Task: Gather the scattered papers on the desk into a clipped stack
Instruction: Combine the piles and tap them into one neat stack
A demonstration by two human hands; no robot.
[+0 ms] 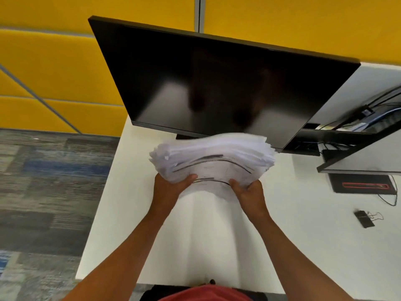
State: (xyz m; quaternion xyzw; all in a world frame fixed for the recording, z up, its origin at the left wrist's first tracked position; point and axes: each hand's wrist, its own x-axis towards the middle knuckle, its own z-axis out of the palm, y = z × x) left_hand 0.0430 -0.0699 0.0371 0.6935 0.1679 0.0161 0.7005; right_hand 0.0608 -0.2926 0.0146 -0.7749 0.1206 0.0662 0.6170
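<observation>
Nearest, on the white desk (134,213): left hand (168,189) and right hand (249,193), both gripping the near edge of the paper stack (213,157), thumbs on top. Stack raised, bowed upward, edges uneven. Right, well apart: black binder clip (364,218). Behind: dark monitor (217,83).

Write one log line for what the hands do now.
left hand: grips paper stack | right hand: grips stack | binder clip: on desk, unused
</observation>
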